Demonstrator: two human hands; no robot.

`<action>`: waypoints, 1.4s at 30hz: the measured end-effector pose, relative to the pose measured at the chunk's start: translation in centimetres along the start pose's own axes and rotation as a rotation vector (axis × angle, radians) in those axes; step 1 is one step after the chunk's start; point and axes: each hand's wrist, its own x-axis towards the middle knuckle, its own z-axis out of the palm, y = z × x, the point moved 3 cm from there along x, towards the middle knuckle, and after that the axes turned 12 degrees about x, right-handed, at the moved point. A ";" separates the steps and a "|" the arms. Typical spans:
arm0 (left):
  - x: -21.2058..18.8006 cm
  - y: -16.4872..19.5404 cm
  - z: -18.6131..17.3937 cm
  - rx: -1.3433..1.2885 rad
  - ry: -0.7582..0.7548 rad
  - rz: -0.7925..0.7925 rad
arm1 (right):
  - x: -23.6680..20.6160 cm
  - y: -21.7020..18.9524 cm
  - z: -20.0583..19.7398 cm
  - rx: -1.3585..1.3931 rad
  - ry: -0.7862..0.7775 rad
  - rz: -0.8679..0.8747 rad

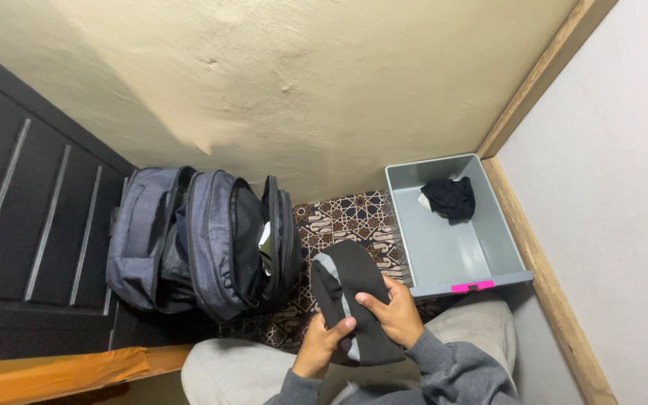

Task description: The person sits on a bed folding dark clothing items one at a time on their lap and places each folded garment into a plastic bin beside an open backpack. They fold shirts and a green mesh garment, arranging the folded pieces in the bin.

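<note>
1. The left hand [322, 346] grips the bottom of a black and grey sock [348, 296], thumb on top.
2. The right hand [393, 309] grips the same sock from the right side, fingers curled over it.
3. The sock is up in the air above the person's lap, over the patterned mat [346, 217].
4. A grey bin [451, 251] sits on the right edge of the mat, with dark rolled socks [449, 197] in its far corner.
5. An open blue backpack [204, 240] stands on the left edge.

Single head view, looking steeply down, close over lap, floor corner probably slightly tilted
</note>
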 end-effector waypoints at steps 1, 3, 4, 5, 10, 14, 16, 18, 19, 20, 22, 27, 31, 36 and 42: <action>-0.2 -0.4 0.1 -0.032 -0.033 -0.050 | 0.0 0.0 -0.2 0.002 0.018 -0.017; -0.7 -1.2 -0.2 0.048 -0.050 -0.183 | 0.0 0.1 -0.5 0.012 0.054 -0.052; -0.8 -1.5 -0.3 0.087 -0.059 -0.250 | 0.0 0.2 -0.6 0.018 0.073 -0.069; -0.8 -1.5 -0.3 0.115 -0.084 -0.192 | 0.0 0.3 -0.7 0.023 0.090 -0.084; -0.4 -1.6 -0.6 0.069 -0.061 0.093 | 0.5 0.8 -0.8 0.295 0.163 0.133; -0.6 -2.6 -0.4 -0.189 -0.076 0.140 | 0.4 0.0 0.0 0.629 0.135 0.335; -0.7 -2.8 -0.4 -0.248 -0.104 0.123 | 0.4 -0.5 0.2 0.623 0.142 0.343; -0.6 -2.6 -0.8 -0.187 -0.092 0.101 | 0.4 -0.7 0.2 0.604 0.141 0.343; -0.6 -2.3 -1.1 -0.156 -0.088 0.089 | 0.5 -0.7 -0.1 0.590 0.139 0.335; -0.6 -1.9 -1.3 -0.218 -0.065 0.088 | 0.5 -0.8 -0.5 0.574 0.136 0.327; -0.9 -0.8 -1.9 -0.340 -0.019 0.084 | 0.7 -0.6 -1.3 0.547 0.067 0.348; -2.4 3.4 -1.6 0.619 0.356 0.410 | 0.5 0.5 -2.5 0.408 -0.092 0.349; -3.7 6.7 0.8 1.171 0.693 0.856 | -0.1 0.4 -1.4 0.369 -0.315 0.343; -2.0 7.6 -0.1 0.823 0.575 0.753 | -0.6 -1.4 -0.4 0.270 -0.354 0.320; 1.7 3.3 -1.0 0.298 0.449 0.484 | 0.8 -2.7 0.2 0.052 -0.267 0.214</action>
